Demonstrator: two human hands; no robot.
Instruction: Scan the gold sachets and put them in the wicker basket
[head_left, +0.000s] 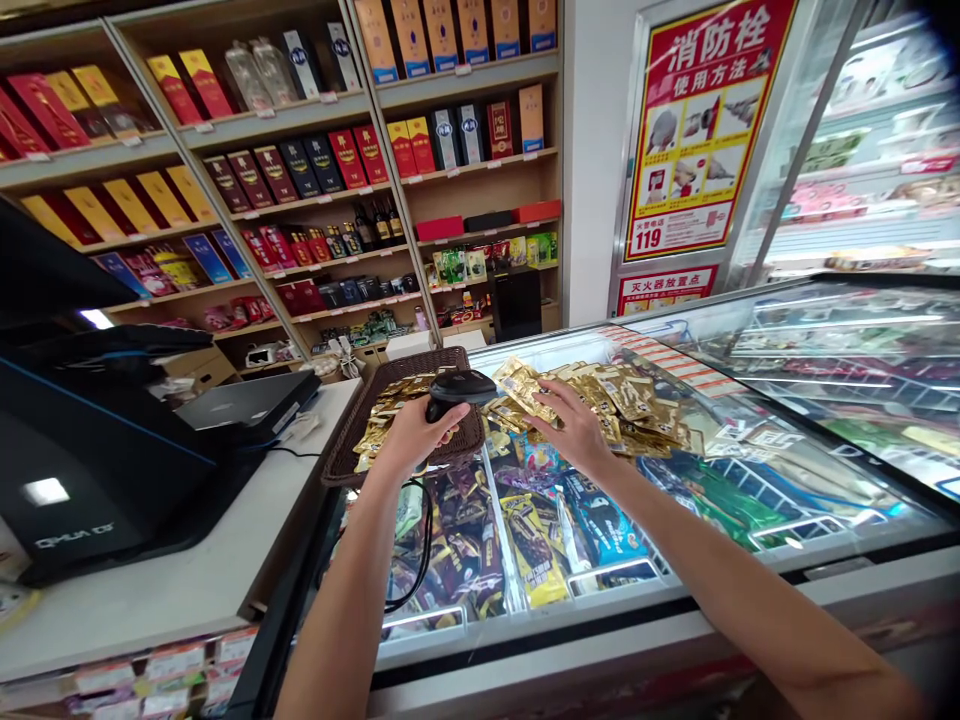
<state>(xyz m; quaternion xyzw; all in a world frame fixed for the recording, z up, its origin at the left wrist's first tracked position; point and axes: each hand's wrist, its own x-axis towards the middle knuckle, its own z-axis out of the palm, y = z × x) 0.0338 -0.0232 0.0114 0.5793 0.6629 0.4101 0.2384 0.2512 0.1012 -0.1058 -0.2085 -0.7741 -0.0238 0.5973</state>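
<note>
My left hand is wrapped round a black handheld barcode scanner, whose head points right. A black cable hangs below that hand. My right hand pinches a gold foil packet just in front of the scanner head. Many more gold packets lie in a heap on the freezer's glass top, right beside my right hand. Beneath my left hand is a brown woven basket with gold packets in it.
Under the glass of the chest freezer lie wrapped ice creams. A checkout terminal stands on the white counter at left. Shelves of boxed bottles line the back wall; a red poster hangs at right.
</note>
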